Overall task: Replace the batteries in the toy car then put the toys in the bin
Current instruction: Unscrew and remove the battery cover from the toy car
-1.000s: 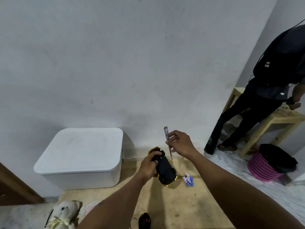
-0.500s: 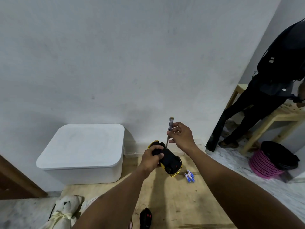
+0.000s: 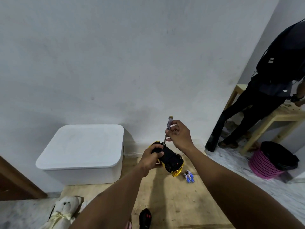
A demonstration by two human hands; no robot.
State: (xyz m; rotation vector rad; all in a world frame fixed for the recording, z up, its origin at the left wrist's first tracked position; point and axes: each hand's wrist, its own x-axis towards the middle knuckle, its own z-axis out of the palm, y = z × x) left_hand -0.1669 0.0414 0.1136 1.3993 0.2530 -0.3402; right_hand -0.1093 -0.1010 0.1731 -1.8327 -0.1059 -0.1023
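Toy car (image 3: 170, 160): held clear of the wooden board (image 3: 173, 204) near mid-frame, black underside up, yellow bodywork showing at both ends, its lower end tilted toward five o'clock. The left hand (image 3: 151, 158) is clamped round the upper end, judged to steady the car and present the underside to the tool. The right hand (image 3: 179, 136) pinches the clear handle of a screwdriver (image 3: 167, 129) between thumb and fingertips; the shaft runs down toward seven o'clock, its tip at the underside beside the left thumb. So light a hold suits turning a small screw; the step in hand is judged to be the battery-cover fastening.

Blue batteries (image 3: 189, 176) lie clustered on the board at four o'clock of the car, near it, presumably kept within reach; fresh or spent cannot be told. The white bin (image 3: 82, 151) stands at nine o'clock, lid on; a teddy bear (image 3: 66, 210) at seven o'clock and a black remote (image 3: 145, 218) at six o'clock are not yet binned.

Not determinable: the screw head and how the tip is seated, too small and partly masked by the left fingers; whether the cover is loose. The bear and the remote are cut by the lower edge. A second person (image 3: 264, 100) at two o'clock is cut by the right edge.
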